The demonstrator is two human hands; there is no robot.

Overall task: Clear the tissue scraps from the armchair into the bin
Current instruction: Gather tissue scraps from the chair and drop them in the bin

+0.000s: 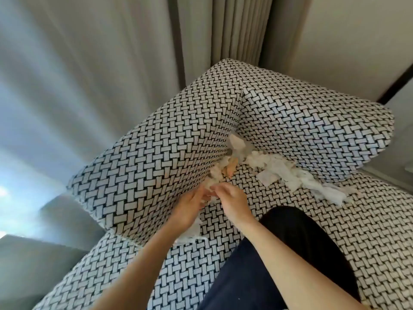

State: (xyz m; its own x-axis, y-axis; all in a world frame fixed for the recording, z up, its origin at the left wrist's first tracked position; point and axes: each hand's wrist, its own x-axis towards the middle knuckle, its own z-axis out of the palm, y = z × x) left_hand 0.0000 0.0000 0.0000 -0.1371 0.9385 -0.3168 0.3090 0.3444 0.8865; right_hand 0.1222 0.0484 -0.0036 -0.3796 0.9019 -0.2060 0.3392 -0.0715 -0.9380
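Observation:
An armchair (156, 157) in black-and-white woven fabric fills the view. White tissue scraps (288, 173) lie along the crease between its seat and backrest, and more sit in the corner by the left armrest. My left hand (190, 209) holds a bunch of white tissue at that corner, with a scrap hanging below the palm. My right hand (232, 202) pinches tissue right beside it, fingers curled. The bin is not in view.
Grey-beige curtains (93, 70) hang behind and left of the chair. A pale wall (357, 41) is at the upper right. A dark garment (268, 265) covers the lower middle, over the seat's front.

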